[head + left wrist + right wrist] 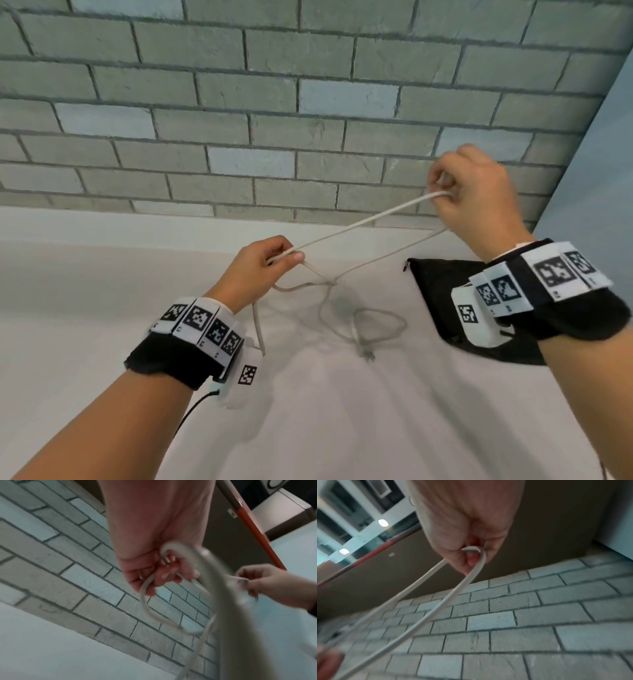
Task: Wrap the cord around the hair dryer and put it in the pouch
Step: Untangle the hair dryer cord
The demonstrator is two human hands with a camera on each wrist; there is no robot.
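A pale grey cord stretches taut between both raised hands. My left hand pinches one bend of it, thumb on top; the left wrist view shows the cord looping down from my curled fingers. My right hand, higher and to the right, grips the other bend, and the cord hooks over its fingers. Slack cord and the plug lie in loops on the white counter. A black pouch lies flat under my right wrist. The hair dryer itself is hidden.
A grey-green brick wall rises right behind the counter, and a pale wall closes the right side. A thin black cable runs from my left wrist band. An orange-and-grey pole shows overhead in the left wrist view.
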